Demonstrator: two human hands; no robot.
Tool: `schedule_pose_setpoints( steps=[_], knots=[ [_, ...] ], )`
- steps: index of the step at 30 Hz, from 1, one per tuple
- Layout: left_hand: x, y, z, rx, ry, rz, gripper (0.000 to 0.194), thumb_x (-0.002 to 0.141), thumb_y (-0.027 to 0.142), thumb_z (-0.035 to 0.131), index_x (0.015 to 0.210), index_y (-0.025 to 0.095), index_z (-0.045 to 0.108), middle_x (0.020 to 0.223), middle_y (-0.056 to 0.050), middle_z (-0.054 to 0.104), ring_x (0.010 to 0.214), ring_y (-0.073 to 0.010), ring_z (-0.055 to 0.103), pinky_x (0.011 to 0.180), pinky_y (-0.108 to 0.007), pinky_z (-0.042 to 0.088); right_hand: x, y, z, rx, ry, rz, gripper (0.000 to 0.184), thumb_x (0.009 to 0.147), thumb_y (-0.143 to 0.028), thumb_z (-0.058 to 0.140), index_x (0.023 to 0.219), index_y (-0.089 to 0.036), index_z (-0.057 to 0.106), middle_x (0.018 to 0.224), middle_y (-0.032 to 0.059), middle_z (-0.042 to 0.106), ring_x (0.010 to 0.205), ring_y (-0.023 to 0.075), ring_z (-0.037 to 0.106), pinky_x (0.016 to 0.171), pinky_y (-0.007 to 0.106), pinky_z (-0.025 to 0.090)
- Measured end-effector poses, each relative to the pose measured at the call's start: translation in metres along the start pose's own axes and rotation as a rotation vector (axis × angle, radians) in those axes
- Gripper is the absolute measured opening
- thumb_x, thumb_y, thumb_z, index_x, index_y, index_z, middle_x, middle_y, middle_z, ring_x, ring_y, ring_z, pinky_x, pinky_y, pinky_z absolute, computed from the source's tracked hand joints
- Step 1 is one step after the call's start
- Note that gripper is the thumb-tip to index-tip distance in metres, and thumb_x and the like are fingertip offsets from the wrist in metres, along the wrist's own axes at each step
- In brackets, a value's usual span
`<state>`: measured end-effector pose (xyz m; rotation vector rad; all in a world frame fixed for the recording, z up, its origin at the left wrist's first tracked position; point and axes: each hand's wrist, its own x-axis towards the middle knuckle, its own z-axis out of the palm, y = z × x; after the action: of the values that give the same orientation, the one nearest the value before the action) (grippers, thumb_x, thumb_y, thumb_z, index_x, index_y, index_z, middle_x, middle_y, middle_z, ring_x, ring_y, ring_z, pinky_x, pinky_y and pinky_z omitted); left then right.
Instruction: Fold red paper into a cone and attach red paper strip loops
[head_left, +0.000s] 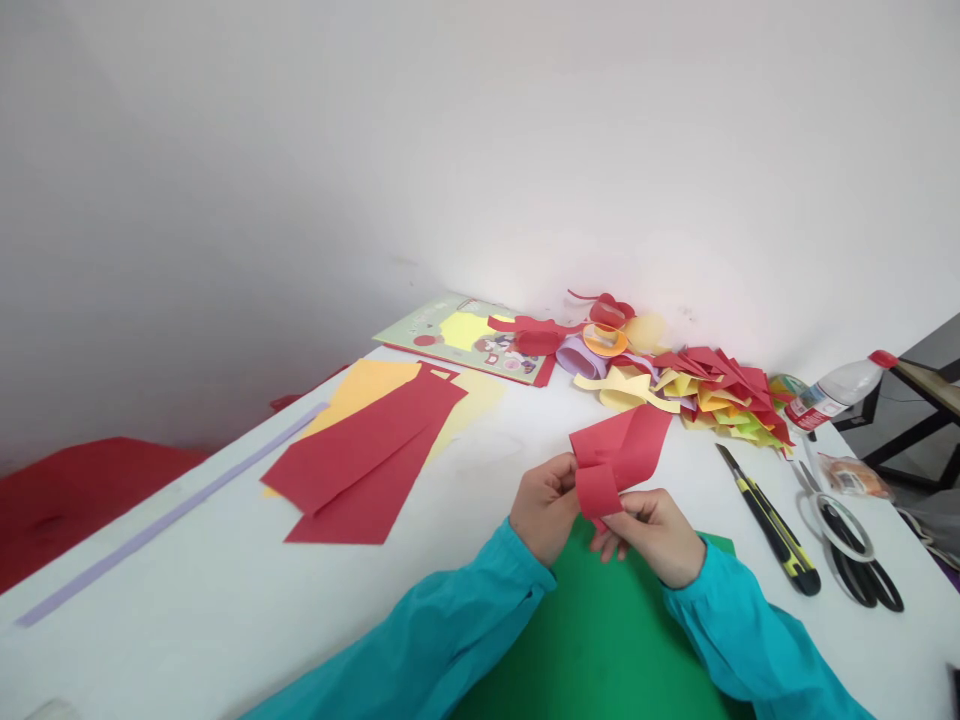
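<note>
Between my two hands is a piece of red paper (626, 450), bent over on itself with a curled flap toward me. My left hand (547, 505) pinches its left side, and my right hand (651, 530) pinches the lower right corner of the flap. The paper is raised above a green sheet (607, 640) that lies at the table's near edge. Some of my left fingers are hidden behind the paper. To the left, flat red paper pieces (367, 460) overlap on a yellow sheet (360, 385).
A utility knife (772, 525), scissors (859, 570) and a roll of tape (840, 527) lie at the right. Behind them stand a tilted bottle (836, 395) and a heap of folded paper (727, 390). A booklet (420, 320) and a purple strip (180, 510) are farther left.
</note>
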<state>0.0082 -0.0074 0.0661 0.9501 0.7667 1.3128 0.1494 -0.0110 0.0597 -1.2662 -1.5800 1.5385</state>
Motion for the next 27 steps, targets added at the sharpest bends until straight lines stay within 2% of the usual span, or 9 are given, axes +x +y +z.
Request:
schedule_pose_setpoints(
  steps=[4,9,14,19,22,27],
  knots=[
    [-0.001,0.002,-0.002,0.017,0.01,0.024,0.018,0.06,0.027,0.072,0.063,0.013,0.061,0.05,0.001,0.062,0.043,-0.0095,0.052,0.043,-0.02,0.042,-0.001,-0.001,0.003,0.012,0.045,0.053,0.046,0.063,-0.059,0.061,0.055,-0.014,0.059,0.05,0.0033,0.062,0.043,0.0115,0.057,0.039,0.02,0.037],
    [-0.003,0.008,-0.004,0.084,0.087,0.093,0.016,0.06,0.026,0.072,0.065,0.014,0.062,0.052,0.001,0.063,0.045,-0.0095,0.053,0.043,-0.019,0.042,0.001,0.001,0.006,0.047,0.077,0.087,0.048,0.058,-0.061,0.063,0.05,-0.014,0.056,0.044,0.0008,0.057,0.039,0.0105,0.054,0.037,0.021,0.036],
    [-0.002,0.01,-0.005,0.118,0.078,0.137,0.017,0.062,0.028,0.07,0.069,0.013,0.064,0.058,0.0,0.065,0.05,-0.0115,0.056,0.047,-0.021,0.045,0.002,0.004,0.006,0.051,0.061,0.064,0.05,0.057,-0.064,0.061,0.055,-0.013,0.058,0.047,0.0025,0.06,0.04,0.0109,0.055,0.037,0.02,0.035],
    [-0.003,0.01,-0.004,0.196,0.129,0.187,0.016,0.062,0.028,0.07,0.068,0.014,0.065,0.057,-0.001,0.065,0.051,-0.0128,0.056,0.046,-0.023,0.046,0.004,0.006,0.006,0.077,0.071,0.037,0.052,0.06,-0.066,0.059,0.059,-0.013,0.061,0.05,0.0037,0.063,0.043,0.011,0.056,0.04,0.02,0.037],
    [-0.007,0.009,-0.003,0.197,0.053,0.193,0.017,0.064,0.028,0.068,0.074,0.015,0.069,0.068,-0.004,0.069,0.062,-0.0184,0.061,0.056,-0.028,0.05,0.007,0.005,0.001,0.094,0.09,-0.002,0.052,0.058,-0.066,0.06,0.056,-0.014,0.063,0.048,0.0029,0.062,0.043,0.0111,0.056,0.041,0.021,0.038],
    [-0.007,0.005,-0.008,0.266,-0.191,0.196,0.023,0.065,0.023,0.068,0.087,0.02,0.071,0.084,-0.006,0.071,0.078,-0.0246,0.064,0.068,-0.033,0.052,0.01,0.002,-0.018,0.155,0.119,-0.045,0.042,0.053,-0.056,0.07,0.064,-0.016,0.069,0.058,0.0035,0.067,0.052,0.0127,0.06,0.05,0.023,0.044]
  ],
)
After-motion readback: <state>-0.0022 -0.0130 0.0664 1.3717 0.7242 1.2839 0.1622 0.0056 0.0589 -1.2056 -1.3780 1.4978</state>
